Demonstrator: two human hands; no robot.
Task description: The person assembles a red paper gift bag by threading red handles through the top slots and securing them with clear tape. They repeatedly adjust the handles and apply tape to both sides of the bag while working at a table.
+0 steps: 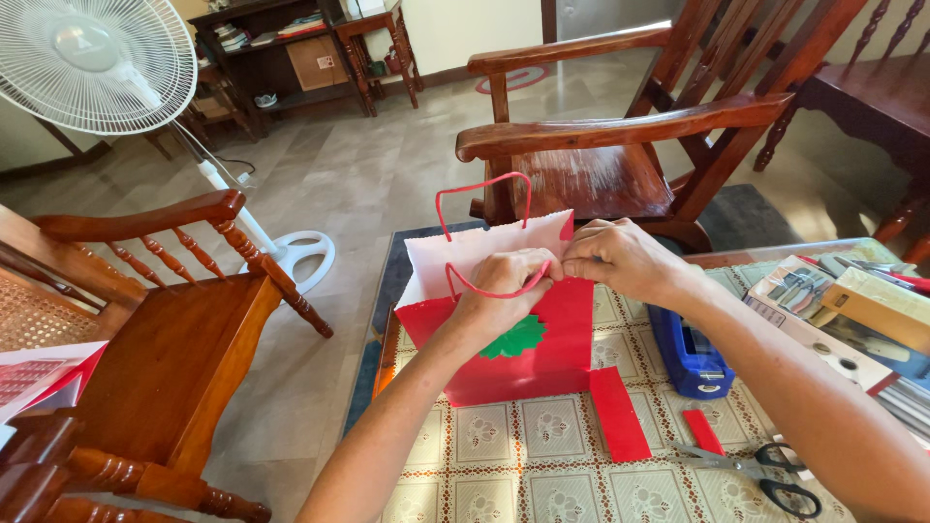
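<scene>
Red paper gift bag [523, 363] with red cord handles stands on the patterned tablecloth [504, 455]. Left hand [506, 281] and right hand [620, 257] both pinch its front rim, fingers closed. Risk: pulling unevenly likely tears the paper or tips the bag.

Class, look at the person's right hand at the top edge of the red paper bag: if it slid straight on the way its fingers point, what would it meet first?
Probably the left hand: the right hand points leftward along the red paper gift bag rim, and the two already look to be touching there.

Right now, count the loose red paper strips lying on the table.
2: a large red strip below the red bag's right corner, and a small red strip beside the scissors. Others may be hidden.
</scene>
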